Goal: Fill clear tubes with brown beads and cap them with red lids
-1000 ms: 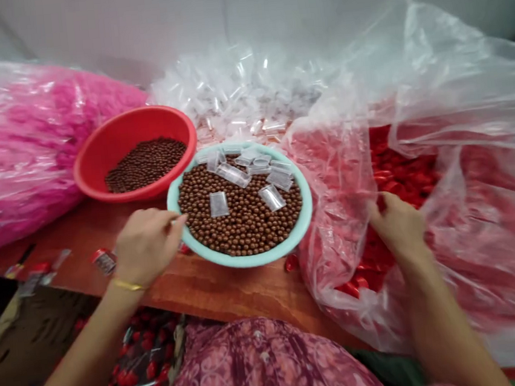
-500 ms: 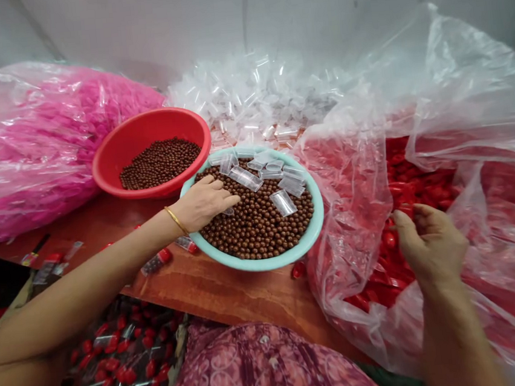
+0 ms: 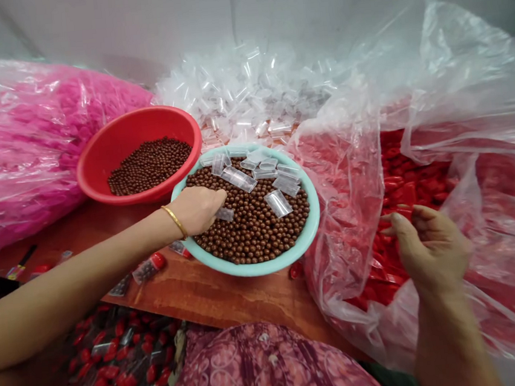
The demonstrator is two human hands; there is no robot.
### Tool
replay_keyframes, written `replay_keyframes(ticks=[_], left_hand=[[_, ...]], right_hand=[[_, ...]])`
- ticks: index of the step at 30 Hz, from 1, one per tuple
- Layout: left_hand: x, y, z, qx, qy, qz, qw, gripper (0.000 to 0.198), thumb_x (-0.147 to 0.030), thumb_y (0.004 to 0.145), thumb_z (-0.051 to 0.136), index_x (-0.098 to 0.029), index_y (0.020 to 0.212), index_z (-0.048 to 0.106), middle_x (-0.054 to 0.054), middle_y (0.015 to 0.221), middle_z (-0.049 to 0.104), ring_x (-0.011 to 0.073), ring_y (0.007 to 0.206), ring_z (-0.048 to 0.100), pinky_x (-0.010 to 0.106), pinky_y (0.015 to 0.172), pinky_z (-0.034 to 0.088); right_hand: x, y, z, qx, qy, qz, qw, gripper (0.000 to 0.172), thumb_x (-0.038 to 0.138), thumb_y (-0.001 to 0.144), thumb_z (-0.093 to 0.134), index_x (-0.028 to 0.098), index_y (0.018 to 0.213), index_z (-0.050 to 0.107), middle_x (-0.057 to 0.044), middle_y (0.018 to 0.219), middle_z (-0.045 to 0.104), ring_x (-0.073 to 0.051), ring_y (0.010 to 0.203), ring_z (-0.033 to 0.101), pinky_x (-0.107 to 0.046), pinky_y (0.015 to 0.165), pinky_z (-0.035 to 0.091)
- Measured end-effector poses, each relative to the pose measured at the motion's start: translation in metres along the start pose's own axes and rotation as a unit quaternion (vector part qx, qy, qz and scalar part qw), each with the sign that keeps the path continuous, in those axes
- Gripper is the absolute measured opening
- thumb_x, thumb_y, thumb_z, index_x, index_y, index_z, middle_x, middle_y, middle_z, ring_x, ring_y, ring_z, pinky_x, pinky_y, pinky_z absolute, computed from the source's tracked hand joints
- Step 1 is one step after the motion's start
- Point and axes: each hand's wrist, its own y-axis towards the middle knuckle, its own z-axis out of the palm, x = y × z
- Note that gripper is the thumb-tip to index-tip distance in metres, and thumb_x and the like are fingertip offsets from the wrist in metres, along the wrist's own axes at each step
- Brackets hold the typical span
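Observation:
My left hand (image 3: pixel 201 209), with a gold bangle at its wrist, is closed in the left part of a light blue basin (image 3: pixel 314 212). A clear plastic tube (image 3: pixel 225 214) sticks out from under its fingers, above the small brown balls (image 3: pixel 257 238) that fill the basin. Several more clear tubes (image 3: pixel 238 179) lie on these balls. Over an opened plastic bag of red caps (image 3: pixel 389 265), my right hand (image 3: pixel 431 246) has its fingers curled towards the thumb, with a red cap (image 3: pixel 403 208) between them. Part of its grip is hidden.
A red basin (image 3: pixel 102 189) of smaller brown balls stands left of the blue one. Behind lies a heap of clear tubes (image 3: pixel 247 91); at far left is a bag of pink pieces (image 3: pixel 42 135). Filled red-capped tubes (image 3: pixel 149 268) lie on the table (image 3: pixel 231 298), many more below its edge.
My left hand has closed its fingers and turned over at the basin's left side, and a clear tube now shows beneath it. My right hand stays over the red caps, nearly still.

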Motion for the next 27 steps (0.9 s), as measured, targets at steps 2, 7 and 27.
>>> replay_keyframes(ticks=[2, 7, 27], left_hand=[[0.003, -0.002, 0.003, -0.01, -0.026, 0.006, 1.0, 0.021, -0.024, 0.085, 0.048, -0.013, 0.098, 0.059, 0.011, 0.093, 0.067, 0.0238, 0.09, 0.063, 0.029, 0.071, 0.043], [0.005, -0.009, 0.002, -0.029, -0.003, 0.017, 0.999, 0.025, -0.024, 0.088, 0.042, -0.013, 0.093, 0.064, 0.011, 0.09, 0.066, 0.0229, 0.089, 0.063, 0.029, 0.073, 0.043], [-0.015, 0.033, 0.046, -0.174, -0.726, 0.075, 0.661, 0.034, -0.025, 0.071, 0.066, -0.012, 0.101, 0.055, 0.008, 0.102, 0.066, 0.0174, 0.095, 0.061, 0.033, 0.091, 0.044]], right_hand=[[0.006, 0.0, -0.002, -0.005, 0.04, 0.008, 0.999, 0.041, 0.048, 0.066, 0.065, 0.017, 0.091, 0.06, -0.005, 0.067, 0.065, -0.017, 0.05, 0.06, -0.034, 0.053, 0.049], [0.013, -0.002, -0.004, -0.02, 0.06, -0.003, 0.998, 0.035, 0.042, 0.067, 0.066, 0.017, 0.09, 0.061, -0.006, 0.069, 0.066, -0.015, 0.048, 0.058, -0.032, 0.052, 0.047], [0.065, -0.016, 0.018, 0.088, 0.204, 0.051, 0.974, 0.025, 0.036, 0.065, 0.072, 0.02, 0.085, 0.066, -0.001, 0.075, 0.068, -0.011, 0.059, 0.058, -0.026, 0.059, 0.047]])
